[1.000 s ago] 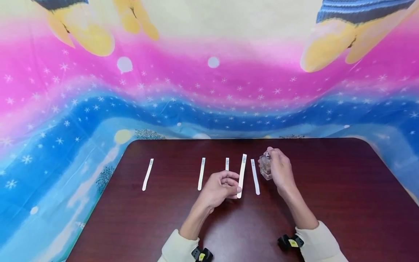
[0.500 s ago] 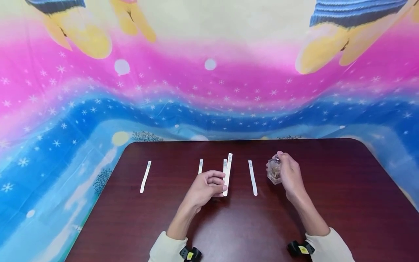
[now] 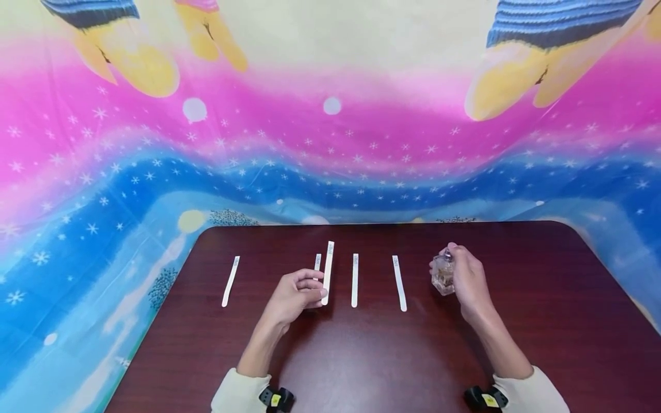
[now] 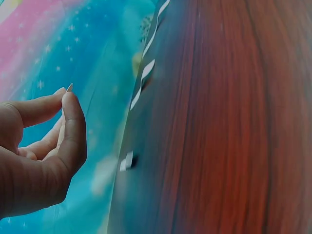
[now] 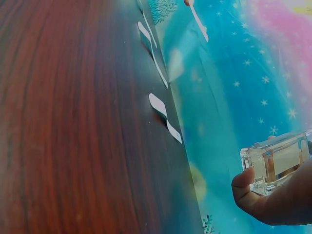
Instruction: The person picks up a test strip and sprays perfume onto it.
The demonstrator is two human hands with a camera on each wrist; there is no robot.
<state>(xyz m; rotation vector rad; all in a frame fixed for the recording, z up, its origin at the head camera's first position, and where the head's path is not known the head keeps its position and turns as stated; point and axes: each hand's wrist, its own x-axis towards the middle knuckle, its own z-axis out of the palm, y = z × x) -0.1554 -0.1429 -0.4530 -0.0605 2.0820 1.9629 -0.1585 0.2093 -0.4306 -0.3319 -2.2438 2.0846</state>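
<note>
Fingers of my left hand (image 3: 291,296) pinch one strip (image 3: 328,268) near its lower end, above the table (image 3: 382,355); those of my right hand (image 3: 470,282) are clamped round the bottle (image 3: 442,276), right of four loose strips (image 3: 354,281) lying there.

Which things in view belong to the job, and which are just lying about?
Likely the job:
white strip, in the left hand
glass bottle, in the right hand
four strips on the table

Just around:
patterned cloth behind
wrist devices
</note>
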